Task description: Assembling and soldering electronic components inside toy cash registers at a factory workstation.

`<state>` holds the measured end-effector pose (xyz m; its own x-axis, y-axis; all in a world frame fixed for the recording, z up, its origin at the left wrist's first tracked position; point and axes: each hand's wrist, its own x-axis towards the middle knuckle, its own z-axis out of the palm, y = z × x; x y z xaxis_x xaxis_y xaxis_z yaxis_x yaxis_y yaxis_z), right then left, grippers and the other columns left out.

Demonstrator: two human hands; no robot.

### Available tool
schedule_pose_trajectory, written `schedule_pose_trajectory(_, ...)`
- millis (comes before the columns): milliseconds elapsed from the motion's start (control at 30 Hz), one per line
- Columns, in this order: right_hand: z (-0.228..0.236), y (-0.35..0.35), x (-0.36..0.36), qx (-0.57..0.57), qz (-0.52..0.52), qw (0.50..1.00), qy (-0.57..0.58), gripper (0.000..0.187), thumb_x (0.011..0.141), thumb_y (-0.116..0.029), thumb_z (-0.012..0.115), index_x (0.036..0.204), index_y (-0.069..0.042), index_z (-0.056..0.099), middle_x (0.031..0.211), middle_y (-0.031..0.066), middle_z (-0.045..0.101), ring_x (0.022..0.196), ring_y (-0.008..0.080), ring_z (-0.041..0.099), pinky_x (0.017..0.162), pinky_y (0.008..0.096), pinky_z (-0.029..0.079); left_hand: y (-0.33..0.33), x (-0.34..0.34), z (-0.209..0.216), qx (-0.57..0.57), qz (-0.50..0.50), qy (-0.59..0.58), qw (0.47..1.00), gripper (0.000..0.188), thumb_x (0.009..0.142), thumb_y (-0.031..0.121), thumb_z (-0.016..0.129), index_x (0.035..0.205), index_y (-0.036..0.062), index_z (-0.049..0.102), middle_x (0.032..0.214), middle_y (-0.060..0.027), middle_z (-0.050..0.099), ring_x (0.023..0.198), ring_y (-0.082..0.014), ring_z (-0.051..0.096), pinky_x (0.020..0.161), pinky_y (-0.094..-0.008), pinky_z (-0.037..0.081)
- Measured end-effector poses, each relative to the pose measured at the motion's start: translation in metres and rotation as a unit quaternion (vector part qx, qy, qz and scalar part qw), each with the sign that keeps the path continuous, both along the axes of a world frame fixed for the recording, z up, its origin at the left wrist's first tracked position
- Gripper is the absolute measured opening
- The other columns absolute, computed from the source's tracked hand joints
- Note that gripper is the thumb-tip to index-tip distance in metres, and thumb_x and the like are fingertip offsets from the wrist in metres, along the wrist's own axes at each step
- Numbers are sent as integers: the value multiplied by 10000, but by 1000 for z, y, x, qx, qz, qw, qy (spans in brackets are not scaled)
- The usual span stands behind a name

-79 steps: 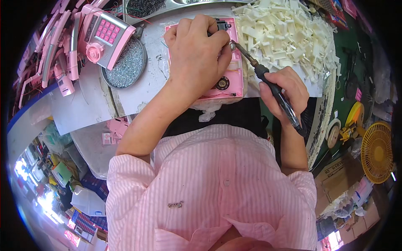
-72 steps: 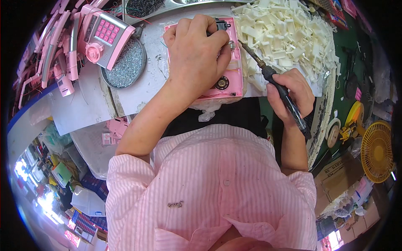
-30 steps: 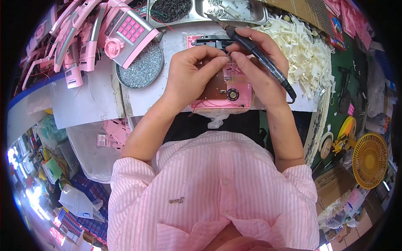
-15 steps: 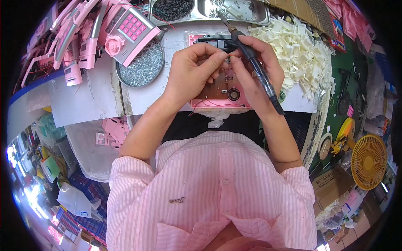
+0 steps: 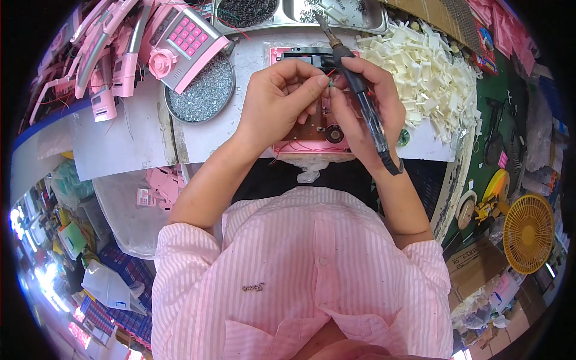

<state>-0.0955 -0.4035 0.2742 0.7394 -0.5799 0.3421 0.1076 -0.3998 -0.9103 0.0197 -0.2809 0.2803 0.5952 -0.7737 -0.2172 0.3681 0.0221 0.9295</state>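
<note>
In front of me lies an open pink plastic housing (image 5: 288, 147) with a brown board, a round black part and thin red wires. My left hand (image 5: 273, 102) is over its left side, thumb and forefinger pinched at a tiny greenish piece (image 5: 330, 84) with a red wire by it. My right hand (image 5: 384, 108) holds a slim black tool with a metal tip (image 5: 360, 87), lying across the fingers and pointing away from me. Its thumb and a fingertip meet the same small piece, which is too small to name.
At the left, a round dish of small silvery screws (image 5: 201, 96) stands below a pink toy keypad casing (image 5: 183, 45) and more piled casings. A metal tray (image 5: 288, 24) with dark springs and small parts is at the back. White plastic pieces (image 5: 432, 78) are heaped at the right.
The black tool has tilted slightly in my right hand, its rear end swinging nearer to me. Both hands stay over the housing, with small finger shifts at the tiny piece.
</note>
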Motion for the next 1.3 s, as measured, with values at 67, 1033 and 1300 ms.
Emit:
schedule_pose_trajectory(67, 2, -6, -4, 25, 3, 1000, -10, 364, 823, 9, 734, 1169, -41, 632, 918, 36, 666, 740, 64, 614, 656, 213, 506, -2, 0, -6, 43, 39, -162, 985, 94, 884, 94, 720, 877, 2, 698, 780, -17, 665, 597, -57, 571, 517, -237, 464)
schedule_pose_trajectory(1033, 16, -48, -47, -91, 86, 991, 52, 228, 780, -83, 799, 964, -7, 688, 806, 74, 695, 635, 110, 615, 566, 218, 471, -5, 9, -26, 99, 86, -565, 814, 78, 812, 74, 739, 842, 25, 688, 768, -68, 586, 609, -172, 599, 551, -287, 473)
schedule_pose_trajectory(1300, 20, -57, -44, -152, 122, 980, 51, 237, 755, -80, 802, 951, -18, 685, 786, 71, 676, 619, 140, 599, 549, 233, 444, -7, 6, -29, 107, 97, -556, 818, 85, 796, 109, 726, 816, 52, 666, 780, -63, 592, 647, -227, 603, 562, -346, 487)
